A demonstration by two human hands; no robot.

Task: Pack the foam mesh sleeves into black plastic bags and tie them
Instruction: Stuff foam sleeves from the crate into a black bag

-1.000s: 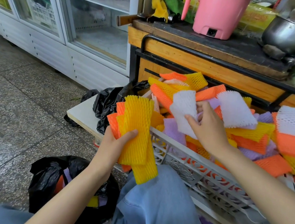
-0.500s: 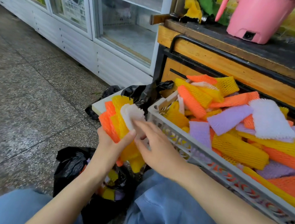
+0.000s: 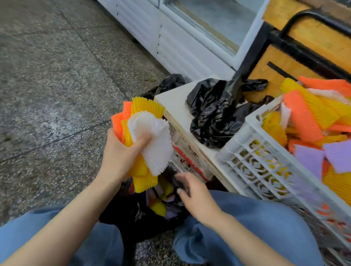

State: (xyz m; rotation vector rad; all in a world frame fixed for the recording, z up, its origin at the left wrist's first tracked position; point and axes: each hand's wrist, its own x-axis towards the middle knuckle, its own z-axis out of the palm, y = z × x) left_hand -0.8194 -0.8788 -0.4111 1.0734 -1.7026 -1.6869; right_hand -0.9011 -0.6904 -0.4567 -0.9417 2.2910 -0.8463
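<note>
My left hand grips a bundle of foam mesh sleeves, white on top of yellow and orange ones, held above an open black plastic bag on the floor between my knees. The bag holds several yellow and purple sleeves. My right hand reaches down to the bag's right rim; its fingers are blurred at the black plastic. A white plastic crate at the right is heaped with orange, yellow, purple and white sleeves.
Crumpled spare black bags lie on a low white board beside the crate. A white glass-door fridge stands behind, a wooden counter with a black rail at the upper right. Speckled stone floor stretches left.
My right hand left the white sleeve in my left hand's bundle and dropped to the bag's rim. The view tilted down and left; the bundle now hangs over the bag.
</note>
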